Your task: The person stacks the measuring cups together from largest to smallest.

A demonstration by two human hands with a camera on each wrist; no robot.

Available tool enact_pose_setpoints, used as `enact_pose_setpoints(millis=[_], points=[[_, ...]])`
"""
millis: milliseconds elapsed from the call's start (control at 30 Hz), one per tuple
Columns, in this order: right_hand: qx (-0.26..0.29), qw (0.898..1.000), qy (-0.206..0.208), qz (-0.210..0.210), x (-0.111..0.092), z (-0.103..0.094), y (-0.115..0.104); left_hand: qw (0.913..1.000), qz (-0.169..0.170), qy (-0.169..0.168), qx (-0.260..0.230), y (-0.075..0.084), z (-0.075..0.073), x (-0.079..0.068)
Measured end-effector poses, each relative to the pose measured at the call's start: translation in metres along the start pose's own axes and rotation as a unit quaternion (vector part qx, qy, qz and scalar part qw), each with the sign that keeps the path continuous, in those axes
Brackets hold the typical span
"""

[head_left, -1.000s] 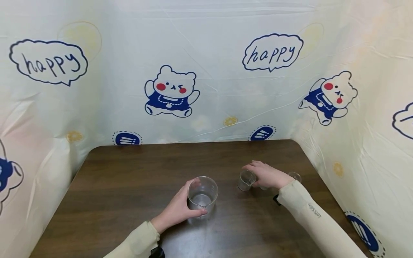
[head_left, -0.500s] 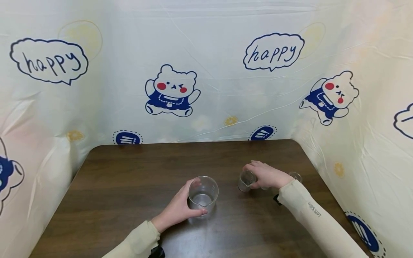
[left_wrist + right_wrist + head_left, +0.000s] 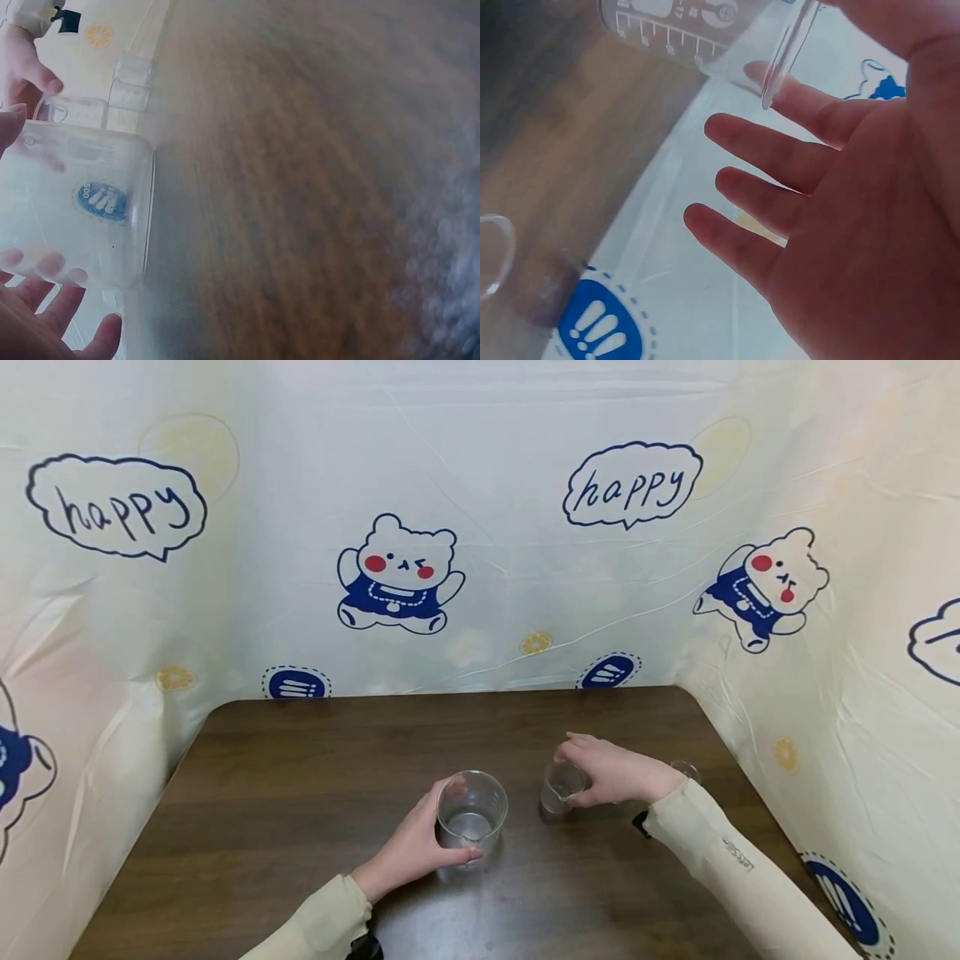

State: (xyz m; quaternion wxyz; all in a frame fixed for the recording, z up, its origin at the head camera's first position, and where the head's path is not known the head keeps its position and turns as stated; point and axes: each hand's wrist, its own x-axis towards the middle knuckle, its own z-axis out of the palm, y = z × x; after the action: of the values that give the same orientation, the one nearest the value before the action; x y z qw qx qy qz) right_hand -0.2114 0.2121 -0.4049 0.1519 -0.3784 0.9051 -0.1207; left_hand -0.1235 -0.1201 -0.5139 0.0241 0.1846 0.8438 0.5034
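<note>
A large clear glass beaker (image 3: 471, 835) stands upright on the table, with my left hand (image 3: 420, 839) curved around its left side, thumb in front and fingers behind. The left wrist view shows this beaker (image 3: 90, 202) close up. To its right, my right hand (image 3: 618, 772) pinches a smaller beaker (image 3: 558, 793) near the rim between thumb and index finger. White graduation marks show on that small beaker (image 3: 697, 37) in the right wrist view, where the other fingers (image 3: 757, 146) are spread away from the glass. Its base looks slightly above the table in the left wrist view.
Another small glass vessel (image 3: 686, 769) stands behind my right wrist, partly hidden. Two small clear vessels (image 3: 131, 94) show beyond the beakers in the left wrist view. The brown wooden table (image 3: 315, 777) is enclosed by a printed curtain (image 3: 510, 568) at the back and sides.
My right hand has moved slightly left with the small beaker, toward the large one. The left hand and the large beaker have stayed in place.
</note>
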Motion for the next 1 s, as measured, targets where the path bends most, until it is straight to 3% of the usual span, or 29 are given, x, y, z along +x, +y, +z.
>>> enact_pose_setpoints(millis=[367, 1000], points=[[0.0, 0.998, 0.001, -0.064, 0.001, -0.016, -0.03, 0.9999, -0.004, -0.003, -0.009, -0.002, 0.001, -0.003], [-0.023, 0.991, 0.005, -0.131, 0.012, -0.052, -0.086, 1.0, 0.003, -0.008, -0.005, 0.001, 0.0, -0.001]])
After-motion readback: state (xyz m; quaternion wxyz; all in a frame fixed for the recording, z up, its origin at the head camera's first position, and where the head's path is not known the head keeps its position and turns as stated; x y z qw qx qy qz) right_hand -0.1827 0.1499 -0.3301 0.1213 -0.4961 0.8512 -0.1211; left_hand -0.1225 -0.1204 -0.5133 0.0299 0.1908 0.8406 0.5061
